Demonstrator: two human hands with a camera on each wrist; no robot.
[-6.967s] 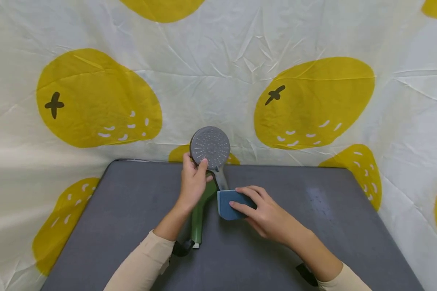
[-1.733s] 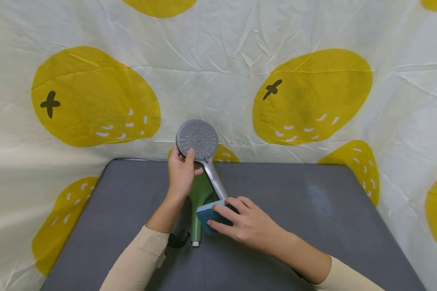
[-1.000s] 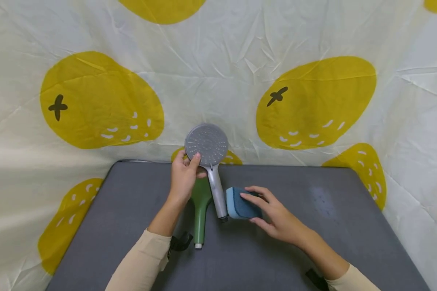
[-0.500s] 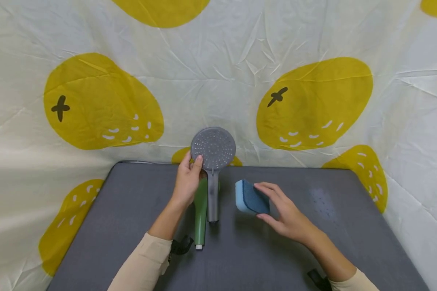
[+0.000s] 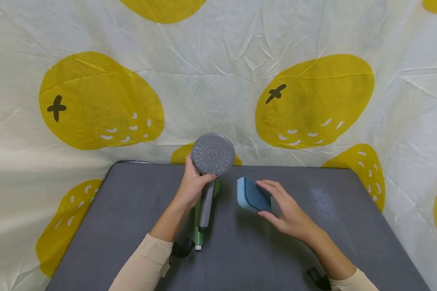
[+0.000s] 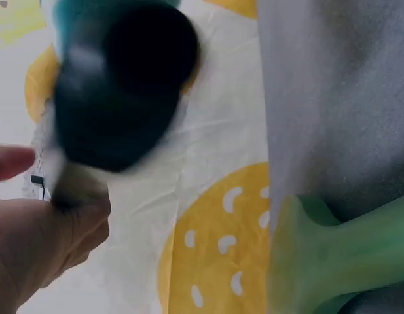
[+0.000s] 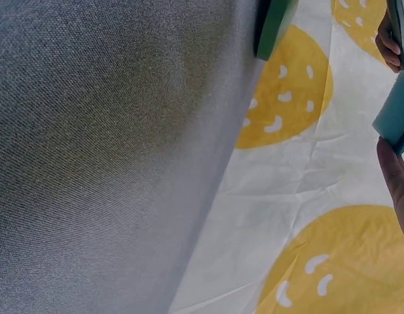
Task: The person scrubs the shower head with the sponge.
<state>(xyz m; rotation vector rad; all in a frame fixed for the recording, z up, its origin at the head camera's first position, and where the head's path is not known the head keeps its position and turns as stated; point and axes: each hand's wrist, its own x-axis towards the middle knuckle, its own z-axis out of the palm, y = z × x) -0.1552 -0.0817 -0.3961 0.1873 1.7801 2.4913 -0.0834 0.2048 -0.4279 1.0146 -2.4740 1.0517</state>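
In the head view my left hand [image 5: 193, 186] grips a grey shower head [image 5: 213, 154] around its neck, thumb across the front. The round spray face is turned up towards me and the handle slants down to the lower left. Close up in the left wrist view, the dark end of the handle [image 6: 123, 85] is blurred. A two-layer blue sponge [image 5: 254, 195] is pinched between the thumb and fingers of my right hand [image 5: 285, 212], apart from the shower head. Behind the grey handle lies a green shower head [image 5: 199, 238], partly hidden.
A dark grey table [image 5: 269, 258] fills the lower part of the head view, with a pale damp-looking patch [image 5: 322, 204] on its right. At its back edge hangs a white cloth [image 5: 211, 93] printed with yellow fruit.
The sponge has come off the grey handle, moving right and up. My left thumb has slid from the spray face down to the neck, and the handle now leans left over the green shower head.
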